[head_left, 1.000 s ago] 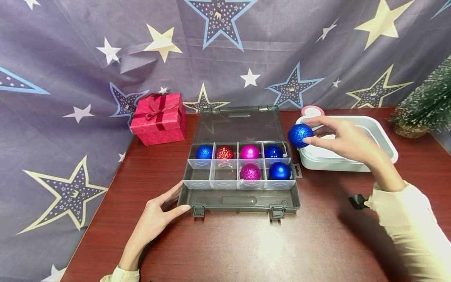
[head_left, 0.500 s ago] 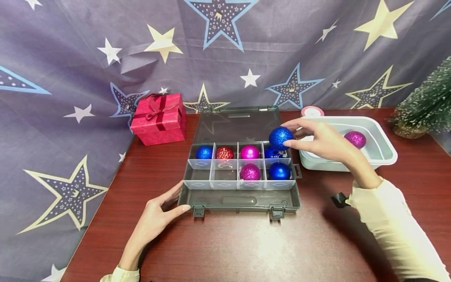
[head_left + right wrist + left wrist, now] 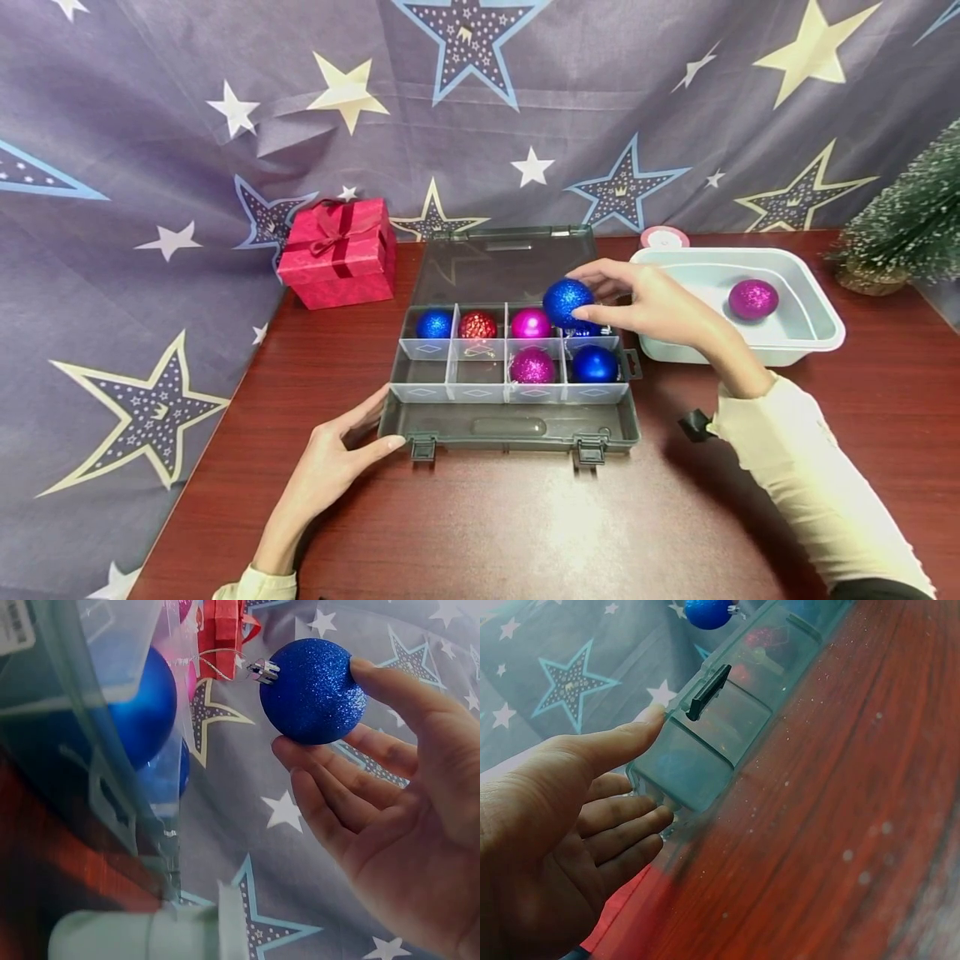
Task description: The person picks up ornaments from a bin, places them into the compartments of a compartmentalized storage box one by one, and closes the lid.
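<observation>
My right hand (image 3: 660, 307) pinches a glittery blue Christmas ball (image 3: 567, 303) between thumb and fingers, above the back row of a divided plastic box (image 3: 510, 427). In the right wrist view the silver cap of this blue bauble (image 3: 313, 691) and its string loop point away from the palm. My left hand (image 3: 326, 462) rests against the box's left front corner, thumb on the front rim, fingers nearly straight along the side. Blue, red and pink balls sit in several compartments. The held ball partly hides a dark blue ball (image 3: 583, 327) in the back right compartment.
A pale tub (image 3: 780, 354) right of the box holds a glittery magenta ball (image 3: 753, 299). A red gift box (image 3: 337, 254) stands at the back left. A small frosted tree (image 3: 911, 217) is at far right. The box's lid (image 3: 510, 267) lies folded back.
My right hand has carried the blue ball left from over the tub to over the box, uncovering the magenta ball in the tub. The left hand has stayed put.
</observation>
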### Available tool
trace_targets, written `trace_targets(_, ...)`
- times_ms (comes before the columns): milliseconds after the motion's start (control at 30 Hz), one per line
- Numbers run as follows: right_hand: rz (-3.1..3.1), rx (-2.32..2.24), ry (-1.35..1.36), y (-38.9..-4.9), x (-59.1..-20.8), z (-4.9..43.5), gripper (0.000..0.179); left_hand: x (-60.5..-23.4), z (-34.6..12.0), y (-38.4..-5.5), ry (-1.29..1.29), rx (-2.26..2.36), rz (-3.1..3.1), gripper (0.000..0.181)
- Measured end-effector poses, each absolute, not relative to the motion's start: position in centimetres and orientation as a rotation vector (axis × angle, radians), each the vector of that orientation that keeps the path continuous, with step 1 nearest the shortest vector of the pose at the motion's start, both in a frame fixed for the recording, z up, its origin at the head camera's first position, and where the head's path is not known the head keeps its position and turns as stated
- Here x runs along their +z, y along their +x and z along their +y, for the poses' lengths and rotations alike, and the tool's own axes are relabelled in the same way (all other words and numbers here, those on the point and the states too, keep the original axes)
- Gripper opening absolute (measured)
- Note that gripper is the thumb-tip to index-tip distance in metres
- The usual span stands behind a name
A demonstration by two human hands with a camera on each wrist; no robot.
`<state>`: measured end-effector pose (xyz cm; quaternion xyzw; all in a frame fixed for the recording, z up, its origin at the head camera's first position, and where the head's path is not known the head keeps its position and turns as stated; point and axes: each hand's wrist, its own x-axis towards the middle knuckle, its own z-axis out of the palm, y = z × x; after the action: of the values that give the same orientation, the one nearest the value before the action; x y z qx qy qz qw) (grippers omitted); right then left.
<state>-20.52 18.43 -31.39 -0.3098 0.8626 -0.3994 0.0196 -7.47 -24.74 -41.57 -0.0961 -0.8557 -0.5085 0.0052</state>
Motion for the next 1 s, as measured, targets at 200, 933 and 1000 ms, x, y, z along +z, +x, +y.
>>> trace_targets(200,2.635,-1.251,-0.986,-20.8,-31.6,17.0,0.044,-41.7,-24.7,-7.6,-0.299,-1.608,-2.671,0.068)
trace_targets(933,2.518,-1.226,-1.159,-21.4,-32.1,12.1,0.044,-41.5,-24.7,-7.5,-0.305,-1.615,-2.67,0.068)
trace_targets(1000,2.521,-1.203,-1.168,-21.4,-32.3,11.7,0.044,-41.5,-24.7,-7.4,-0.304,-1.62,-2.667,0.068)
